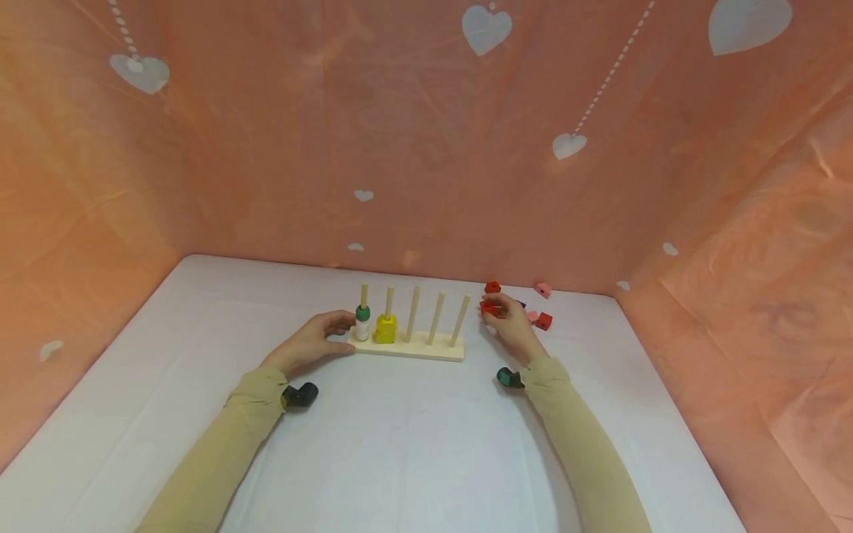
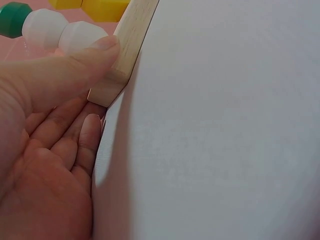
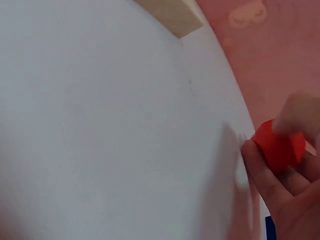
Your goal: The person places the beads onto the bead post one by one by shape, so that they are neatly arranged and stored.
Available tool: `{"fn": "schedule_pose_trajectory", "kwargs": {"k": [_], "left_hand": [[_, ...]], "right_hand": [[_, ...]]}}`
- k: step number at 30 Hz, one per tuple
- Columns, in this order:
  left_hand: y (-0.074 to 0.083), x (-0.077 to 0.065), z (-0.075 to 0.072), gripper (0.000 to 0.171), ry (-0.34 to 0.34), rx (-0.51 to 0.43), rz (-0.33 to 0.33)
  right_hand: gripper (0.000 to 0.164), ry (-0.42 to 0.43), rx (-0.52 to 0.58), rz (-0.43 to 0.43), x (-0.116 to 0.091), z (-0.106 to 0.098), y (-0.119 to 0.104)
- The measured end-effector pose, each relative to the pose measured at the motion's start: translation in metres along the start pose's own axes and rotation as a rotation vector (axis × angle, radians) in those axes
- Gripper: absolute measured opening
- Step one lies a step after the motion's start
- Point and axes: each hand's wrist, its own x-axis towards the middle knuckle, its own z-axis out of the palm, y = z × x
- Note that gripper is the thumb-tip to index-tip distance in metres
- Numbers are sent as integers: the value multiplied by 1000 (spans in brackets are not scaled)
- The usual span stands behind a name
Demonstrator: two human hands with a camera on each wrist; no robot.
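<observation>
A wooden peg stand point(image 1: 426, 350) with several upright pegs stands on the white table. Its leftmost peg carries a green bead point(image 1: 363, 313) above white beads point(image 2: 44, 29); yellow beads point(image 1: 386, 330) sit on the peg beside it. My left hand point(image 1: 312, 342) holds the stand's left end, thumb along the front edge, fingers behind. Off the stand's right end, my right hand point(image 1: 512, 326) pinches a red bead point(image 3: 284, 150) between thumb and fingers, low over the table. The three pegs to the right carry no beads.
Around my right hand lie loose beads: a red one point(image 1: 492, 286) behind it, a pink one point(image 1: 543, 289) farther back, another red one point(image 1: 543, 321) to its right, and a dark blue one point(image 3: 270, 229) partly hidden. A peach curtain point(image 1: 413, 148) hangs at the table's back edge.
</observation>
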Motion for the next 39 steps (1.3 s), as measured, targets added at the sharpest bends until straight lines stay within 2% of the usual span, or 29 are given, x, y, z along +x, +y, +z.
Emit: {"fn": "schedule_pose_trajectory", "kwargs": {"k": [5,9,18,24,29,32,39], "left_hand": [[-1,1,0,58,-3,3,9],[0,1,-1,58,-6,7,8],[3,-1,-1,61,-7,-2,2],[5,-1,-1,60,-9,-2,2],[4,0,-1,60,-11,-5,0],[3,0,-2,60,-11,-4,-3],[6,-2,0,59,-7,-13,-13]], "right_hand": [[45,-9,88,47,-4,-6,-2],[46,34,106,84,-7,-13,-11],[48,92,242,-85,-11,-26,-45],[49,113,322,-193,-19,-30,-77],[44,80,426,-250,-23,-26,-106],[42,42,453,-276,-25,-21,-121],[38,-20,413,-355,-25,-5,-147]]}}
